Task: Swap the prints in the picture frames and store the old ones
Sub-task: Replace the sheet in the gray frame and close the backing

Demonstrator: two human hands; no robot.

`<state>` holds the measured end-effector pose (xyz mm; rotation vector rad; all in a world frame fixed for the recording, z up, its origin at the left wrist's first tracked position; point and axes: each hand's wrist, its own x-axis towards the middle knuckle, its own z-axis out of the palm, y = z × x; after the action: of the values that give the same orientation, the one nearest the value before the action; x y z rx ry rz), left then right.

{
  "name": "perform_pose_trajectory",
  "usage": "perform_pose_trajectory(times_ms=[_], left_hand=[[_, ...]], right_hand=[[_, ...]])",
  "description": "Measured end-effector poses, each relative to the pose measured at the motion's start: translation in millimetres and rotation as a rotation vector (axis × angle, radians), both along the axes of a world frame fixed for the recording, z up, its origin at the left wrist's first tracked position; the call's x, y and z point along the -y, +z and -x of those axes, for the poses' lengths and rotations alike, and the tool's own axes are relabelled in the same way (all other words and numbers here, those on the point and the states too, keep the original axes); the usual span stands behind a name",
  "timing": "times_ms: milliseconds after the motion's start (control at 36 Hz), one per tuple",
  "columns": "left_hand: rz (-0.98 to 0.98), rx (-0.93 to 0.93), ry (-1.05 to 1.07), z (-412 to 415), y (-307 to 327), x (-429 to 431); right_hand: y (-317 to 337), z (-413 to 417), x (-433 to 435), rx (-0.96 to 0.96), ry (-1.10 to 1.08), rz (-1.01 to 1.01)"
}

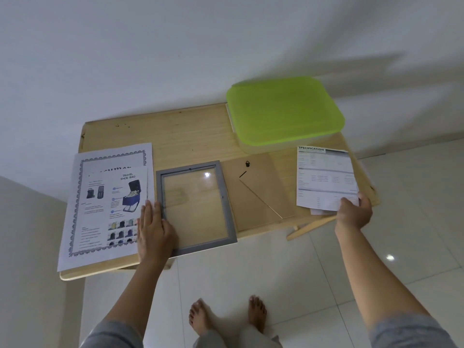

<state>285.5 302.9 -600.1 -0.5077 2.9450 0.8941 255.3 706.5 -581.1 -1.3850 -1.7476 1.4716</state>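
Under the left hand [153, 229], which lies flat and open, sits the empty grey frame [195, 207], likely pinned so it cannot slide. Its backing board [258, 192] lies between the hands. The right hand [354, 209] pinches the specification sheet [325, 177], probably the old print. Beyond it, the green-lidded box [286, 109] is shut; contents hidden. Fresh prints [105, 204] wait just left of the left hand.

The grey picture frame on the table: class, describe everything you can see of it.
The grey picture frame lies flat on the wooden table, its near corner over the edge. It is rectangular, with a narrow grey border, and the wood shows through its glass, so it holds no print. The left hand rests on its left side; its brown backing board lies alongside, to its right.
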Motion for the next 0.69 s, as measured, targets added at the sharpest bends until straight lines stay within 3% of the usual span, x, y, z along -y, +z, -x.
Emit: perform_pose_trajectory(times_ms=[361,694], left_hand=[[0.020,0.033,0.095,1,1,-10],[0.003,0.058,0.120,2,0,-14]], right_hand=[[-12,2,-35,0.219,0.267,-0.307],[1,-4,-33,0.435,0.415,-0.394]])
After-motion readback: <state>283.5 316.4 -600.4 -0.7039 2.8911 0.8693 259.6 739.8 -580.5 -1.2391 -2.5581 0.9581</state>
